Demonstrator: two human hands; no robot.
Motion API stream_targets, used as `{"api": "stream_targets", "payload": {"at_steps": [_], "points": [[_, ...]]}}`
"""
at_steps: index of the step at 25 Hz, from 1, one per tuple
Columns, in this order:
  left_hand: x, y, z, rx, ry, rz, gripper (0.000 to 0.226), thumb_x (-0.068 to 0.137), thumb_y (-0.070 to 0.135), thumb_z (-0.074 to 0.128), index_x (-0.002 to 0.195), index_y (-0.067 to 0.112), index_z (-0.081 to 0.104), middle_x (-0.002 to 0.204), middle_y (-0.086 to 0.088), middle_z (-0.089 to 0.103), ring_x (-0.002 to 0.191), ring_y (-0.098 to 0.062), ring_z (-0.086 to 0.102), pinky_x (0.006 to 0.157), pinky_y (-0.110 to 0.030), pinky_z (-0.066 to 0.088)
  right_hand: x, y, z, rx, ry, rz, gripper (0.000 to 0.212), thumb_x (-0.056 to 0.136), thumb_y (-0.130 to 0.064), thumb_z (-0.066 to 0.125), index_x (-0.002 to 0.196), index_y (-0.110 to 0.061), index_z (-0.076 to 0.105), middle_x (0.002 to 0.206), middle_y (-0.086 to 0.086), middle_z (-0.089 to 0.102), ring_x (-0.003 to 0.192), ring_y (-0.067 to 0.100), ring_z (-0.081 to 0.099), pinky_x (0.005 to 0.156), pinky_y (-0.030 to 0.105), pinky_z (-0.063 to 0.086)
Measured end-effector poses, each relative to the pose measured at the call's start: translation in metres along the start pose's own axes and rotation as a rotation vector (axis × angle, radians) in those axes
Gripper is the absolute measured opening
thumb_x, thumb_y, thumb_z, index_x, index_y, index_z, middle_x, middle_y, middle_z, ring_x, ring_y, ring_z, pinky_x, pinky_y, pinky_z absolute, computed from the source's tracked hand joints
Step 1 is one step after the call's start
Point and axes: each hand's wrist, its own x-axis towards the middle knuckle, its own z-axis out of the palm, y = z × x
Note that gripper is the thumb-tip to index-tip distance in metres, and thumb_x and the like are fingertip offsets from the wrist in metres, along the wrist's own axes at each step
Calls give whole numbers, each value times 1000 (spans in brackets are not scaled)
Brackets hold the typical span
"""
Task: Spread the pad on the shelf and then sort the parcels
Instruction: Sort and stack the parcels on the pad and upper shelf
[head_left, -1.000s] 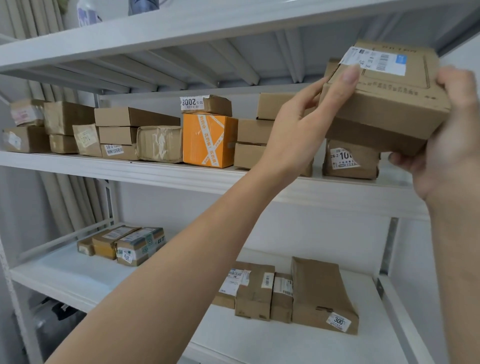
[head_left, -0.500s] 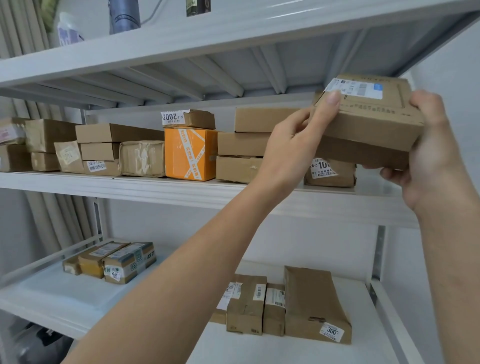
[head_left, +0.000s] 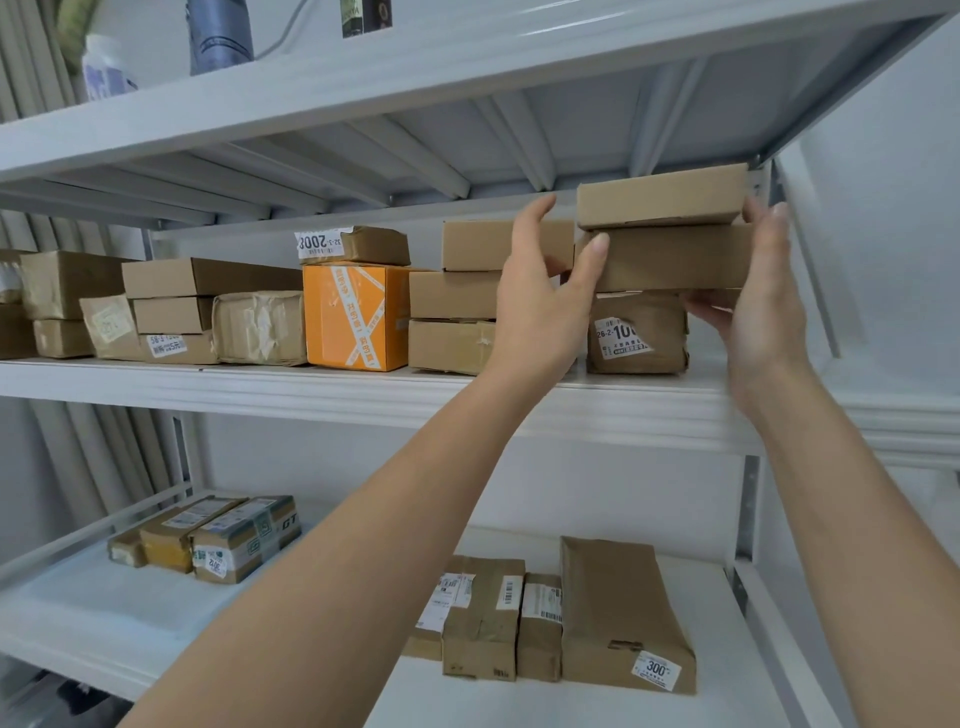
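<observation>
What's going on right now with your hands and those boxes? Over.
Left hand open beside the stack. Right hand steadying two flat brown cardboard boxes atop the taped labelled parcel. Nothing in the way.

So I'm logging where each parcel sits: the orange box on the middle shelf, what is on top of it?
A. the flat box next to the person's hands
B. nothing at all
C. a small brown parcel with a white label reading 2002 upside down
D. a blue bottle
C: a small brown parcel with an upside-down white label rests on the orange box, while the hands are off to the right at another stack.
</observation>
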Motion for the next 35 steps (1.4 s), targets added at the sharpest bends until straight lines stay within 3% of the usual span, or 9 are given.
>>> {"api": "stream_targets", "payload": {"at_steps": [4, 6, 11, 15, 19, 23, 26, 30, 35], "points": [[-3, -11, 1, 22, -38, 92, 82, 87, 7, 65, 149, 34, 20, 121, 18, 35, 95, 16, 47, 84, -14, 48, 4, 11, 3, -80, -84, -31, 67, 92, -69, 22, 151, -36, 24, 153, -12, 35, 140, 10, 35, 117, 37, 28], [-7, -17, 5, 31, -111, 75, 90, 84, 5, 63, 152, 36, 12, 122, 12, 34, 84, 15, 46, 84, -14, 48, 10, 11, 5, -181, -95, -27, 71, 91, -72, 26, 152, -36, 21, 156, -13, 29, 145, 11, 23, 119, 34, 14], [-3, -17, 18, 91, -177, 30, 93, 84, 7, 58, 155, 26, 1, 128, 1, 25, 99, -7, 49, 82, -6, 37, 32, 11, 10, -186, -144, 6, 69, 90, -68, 40, 147, -30, 29, 138, -12, 46, 110, -9, 46, 88, 13, 34], [-6, -23, 29, 225, -201, -2, 97, 85, 11, 62, 154, 19, -6, 121, 0, 22, 86, -1, 48, 74, 2, 36, 46, 18, 9, -43, -85, 110, 62, 84, -68, 42, 135, -33, 44, 118, -12, 59, 106, 6, 58, 93, 35, 47], [-4, -24, 37, 150, -128, -112, 96, 85, 7, 61, 154, 13, -6, 136, -5, 25, 105, -12, 45, 91, -18, 39, 56, 27, 6, -87, -41, 168, 56, 93, -60, 30, 141, -33, 35, 124, -6, 53, 114, 20, 53, 101, 51, 43], [-10, -21, 46, 162, -116, -165, 95, 86, 9, 60, 152, 14, -8, 151, -10, 23, 103, -3, 38, 89, -13, 31, 55, 34, 7, -162, -50, 223, 69, 90, -69, 18, 150, -34, 22, 149, -2, 39, 131, 26, 44, 109, 51, 35], [-9, -22, 49, 93, -160, -240, 106, 80, 16, 61, 150, 27, -17, 132, -10, 52, 108, -18, 55, 97, -29, 44, 48, 35, 7, -191, -57, 183, 67, 93, -67, 15, 150, -34, 21, 150, -1, 39, 132, 23, 42, 109, 46, 34], [-4, -16, 43, -33, -228, -345, 102, 85, 13, 60, 150, 31, -17, 103, 21, 48, 89, 5, 49, 80, -19, 37, 37, 27, 6, -183, -31, 200, 77, 78, -76, 17, 144, -39, 26, 141, 0, 47, 122, 27, 51, 102, 53, 41], [-23, -7, 35, -42, -201, -301, 111, 67, 24, 61, 144, 49, -17, 137, -11, 47, 110, -19, 56, 100, -33, 42, 11, 14, 7, -266, 28, -55, 52, 103, -50, 19, 151, -32, 17, 149, -12, 37, 126, 9, 40, 103, 26, 30]]}}
